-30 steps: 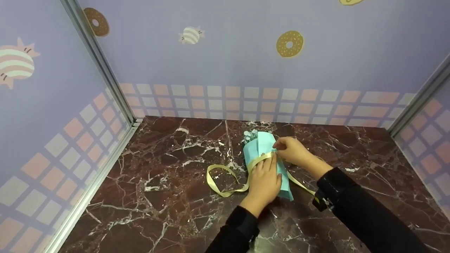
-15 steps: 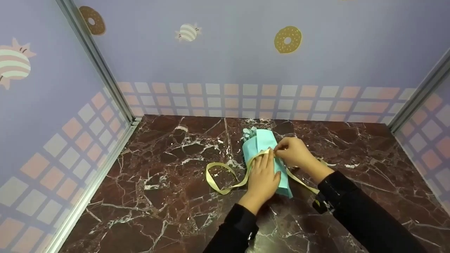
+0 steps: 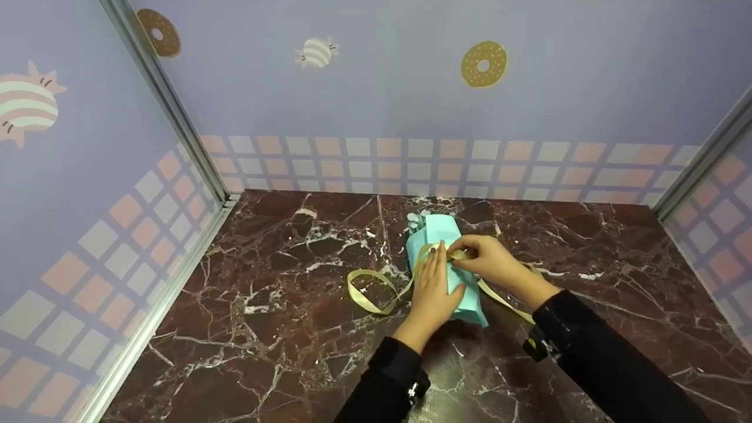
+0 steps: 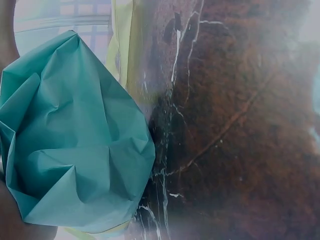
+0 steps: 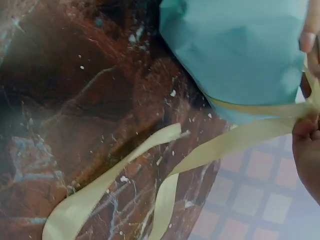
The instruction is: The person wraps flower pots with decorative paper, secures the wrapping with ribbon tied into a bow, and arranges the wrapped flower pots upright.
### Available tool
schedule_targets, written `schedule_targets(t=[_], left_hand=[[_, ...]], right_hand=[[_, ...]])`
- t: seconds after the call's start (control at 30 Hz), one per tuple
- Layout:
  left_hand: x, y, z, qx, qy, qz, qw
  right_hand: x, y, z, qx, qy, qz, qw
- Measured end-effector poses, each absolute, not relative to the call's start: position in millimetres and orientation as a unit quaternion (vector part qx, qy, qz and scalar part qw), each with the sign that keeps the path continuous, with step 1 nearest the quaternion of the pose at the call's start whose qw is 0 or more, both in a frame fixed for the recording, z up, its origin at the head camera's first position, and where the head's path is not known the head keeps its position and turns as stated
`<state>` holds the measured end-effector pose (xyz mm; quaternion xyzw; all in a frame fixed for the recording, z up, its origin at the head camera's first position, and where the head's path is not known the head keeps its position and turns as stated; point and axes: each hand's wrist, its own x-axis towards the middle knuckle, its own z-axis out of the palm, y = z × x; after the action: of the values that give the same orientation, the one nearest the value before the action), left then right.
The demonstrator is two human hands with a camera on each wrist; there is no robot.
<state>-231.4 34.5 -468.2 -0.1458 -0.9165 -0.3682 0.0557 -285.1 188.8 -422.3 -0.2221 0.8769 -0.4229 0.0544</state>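
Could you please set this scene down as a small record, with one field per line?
left hand: fingers extended, resting on the bundle
right hand: pinching the ribbon
bundle: turquoise paper wrap, lying on the table
flowers: pale, showing at the bundle's far end
ribbon: yellow, across the bundle; a loop lies to its left, more ribbon to its right
table: dark reddish-brown, marble-patterned
back wall: lilac, with doughnut and sweet prints

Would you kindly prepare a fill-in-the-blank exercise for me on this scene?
1. The right hand pinches a ribbon coloured pale ____.
2. The left hand rests on the wrap, whose far end shows small, pale-petalled ____.
3. Both sleeves are ____.

Missing words: yellow; flowers; black.
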Motion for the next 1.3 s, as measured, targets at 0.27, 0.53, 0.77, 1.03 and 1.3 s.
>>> schedule_targets(t=[0.27,0.53,0.77,1.03,1.3], left_hand=[[-231,36,-469,-0.147,-0.916,-0.366,0.069],[-227,36,-474,-0.145,-0.902,-0.387,0.125],[-227,37,-471,-0.143,-0.915,-0.365,0.097],[-228,40,-470,-0.141,-0.924,-0.344,0.091],[-228,40,-471,-0.153,-0.916,-0.349,0.126]], right_hand=[[-283,178,-420,-0.254,0.899,-0.353,-0.054],[-284,178,-420,-0.204,0.891,-0.402,-0.055],[-285,177,-417,-0.148,0.879,-0.454,-0.015],[-285,180,-413,-0.142,0.880,-0.453,0.029],[-285,184,-411,-0.139,0.875,-0.454,0.093]])
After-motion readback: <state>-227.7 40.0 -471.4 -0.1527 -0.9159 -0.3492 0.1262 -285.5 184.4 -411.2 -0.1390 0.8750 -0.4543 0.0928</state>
